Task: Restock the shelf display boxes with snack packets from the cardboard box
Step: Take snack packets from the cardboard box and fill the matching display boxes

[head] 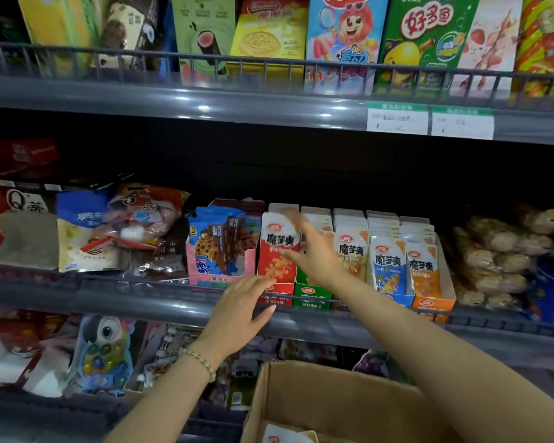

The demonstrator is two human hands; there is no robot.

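Several display boxes of snack packets stand in a row on the middle shelf: a red box (277, 290), a green box (311, 295), a blue box (397, 298) and an orange box (432, 306). My right hand (314, 251) reaches over the green box with fingers spread, touching the red-and-white packets (277, 247) in the red box. My left hand (240, 311) lies flat, fingers straight, at the shelf rail in front of the red box. The cardboard box (333, 401) sits below at the bottom centre, with a packet (285, 436) showing inside.
A pink cookie display box (219, 266) stands left of the red box, with loose bags (87, 231) further left. Wrapped round snacks (499, 260) lie to the right. Tall boxes fill the upper shelf (205, 100); more goods sit on the lower shelf.
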